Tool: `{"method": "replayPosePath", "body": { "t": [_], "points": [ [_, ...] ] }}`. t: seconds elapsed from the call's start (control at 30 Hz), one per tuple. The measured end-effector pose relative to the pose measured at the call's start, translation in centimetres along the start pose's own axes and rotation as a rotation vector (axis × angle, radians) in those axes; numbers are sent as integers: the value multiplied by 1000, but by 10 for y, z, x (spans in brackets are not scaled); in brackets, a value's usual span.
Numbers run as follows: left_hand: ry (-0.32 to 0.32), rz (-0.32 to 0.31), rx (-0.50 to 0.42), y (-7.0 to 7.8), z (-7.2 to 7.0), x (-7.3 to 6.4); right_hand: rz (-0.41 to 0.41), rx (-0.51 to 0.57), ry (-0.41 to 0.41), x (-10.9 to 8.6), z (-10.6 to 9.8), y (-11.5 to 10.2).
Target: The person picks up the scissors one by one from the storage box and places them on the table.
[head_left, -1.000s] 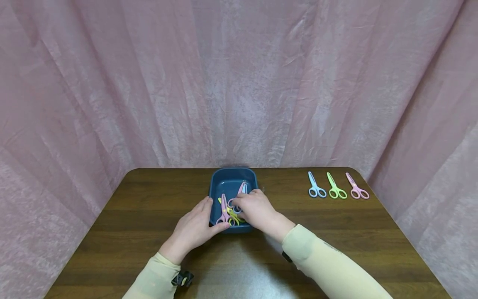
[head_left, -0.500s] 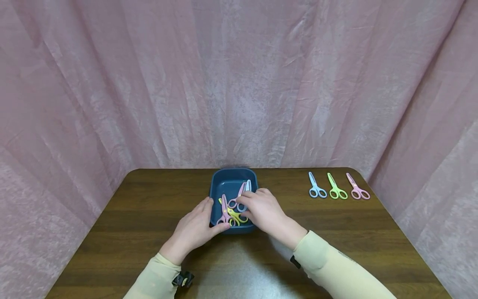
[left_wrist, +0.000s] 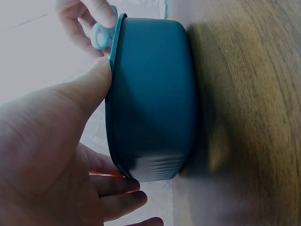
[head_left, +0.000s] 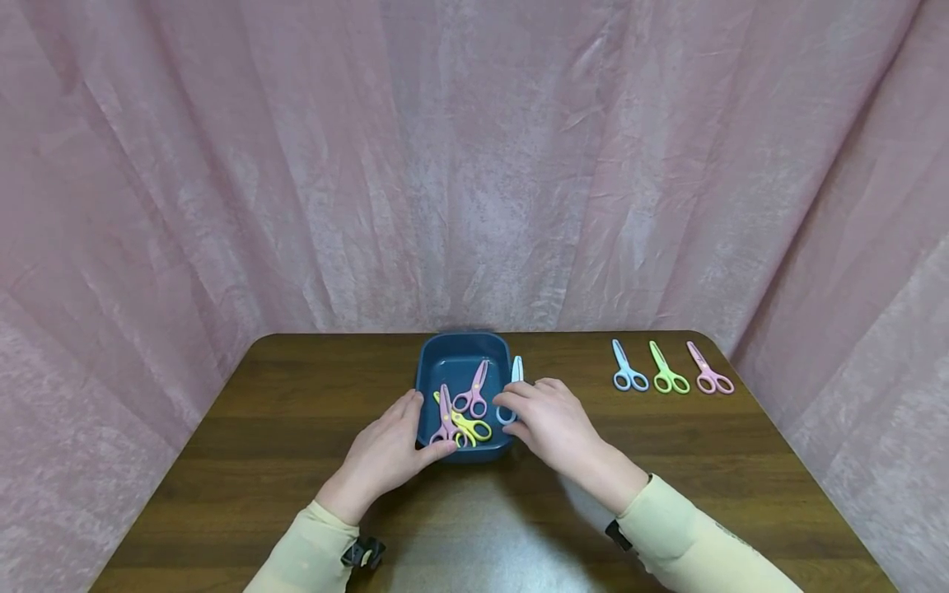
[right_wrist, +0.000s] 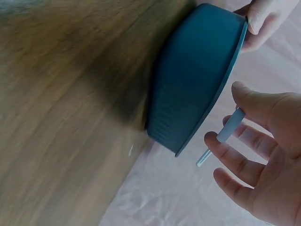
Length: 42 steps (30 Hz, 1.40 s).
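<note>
Light blue scissors [head_left: 517, 371] are pinched by the handles between the thumb and fingers of my right hand [head_left: 552, 420], above the right rim of a dark blue plastic bin [head_left: 437, 350]. In the right wrist view the blue scissors [right_wrist: 230, 126] appear edge-on, clear of the bin wall. My left hand [head_left: 381, 449] rests against the bin's near-left corner, thumb on the front rim, fairly straight fingers along the left side. Inside the bin lie yellow scissors [head_left: 469, 426], pink scissors [head_left: 476, 391] and more pink scissors [head_left: 445, 412] overlapping the yellow; the left thumb partly hides their handles.
On the right of the wooden table [head_left: 296, 387], blue scissors [head_left: 624, 369], green scissors [head_left: 666, 371] and pink scissors [head_left: 707, 371] lie in a row, blades pointing away. A pink curtain [head_left: 474, 181] hangs behind the table.
My right hand has lifted the blue scissors off the pile and carried them right to the bin's rim, uncovering the pink and yellow scissors. My left hand has stayed put.
</note>
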State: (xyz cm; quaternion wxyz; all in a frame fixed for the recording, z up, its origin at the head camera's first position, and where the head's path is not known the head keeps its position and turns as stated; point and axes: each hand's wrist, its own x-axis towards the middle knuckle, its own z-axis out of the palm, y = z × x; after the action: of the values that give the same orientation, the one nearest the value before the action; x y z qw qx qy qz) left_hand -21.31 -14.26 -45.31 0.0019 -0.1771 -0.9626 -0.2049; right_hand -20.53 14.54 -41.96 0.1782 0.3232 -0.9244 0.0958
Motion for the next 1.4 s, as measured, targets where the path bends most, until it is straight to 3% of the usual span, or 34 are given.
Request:
{"method": "replayPosePath", "body": {
  "t": [0.57,1.0,1.4],
  "points": [
    [0,-8,-1,-2,0,0,42,-45,61,-43,-11,19],
    [-14,-13,-7,-1,0,2,56,-74,37,-70,-8,28],
    [-7,-17,-1,-1,2,1,28,-133,-35,-89,0,36]
  ]
}}
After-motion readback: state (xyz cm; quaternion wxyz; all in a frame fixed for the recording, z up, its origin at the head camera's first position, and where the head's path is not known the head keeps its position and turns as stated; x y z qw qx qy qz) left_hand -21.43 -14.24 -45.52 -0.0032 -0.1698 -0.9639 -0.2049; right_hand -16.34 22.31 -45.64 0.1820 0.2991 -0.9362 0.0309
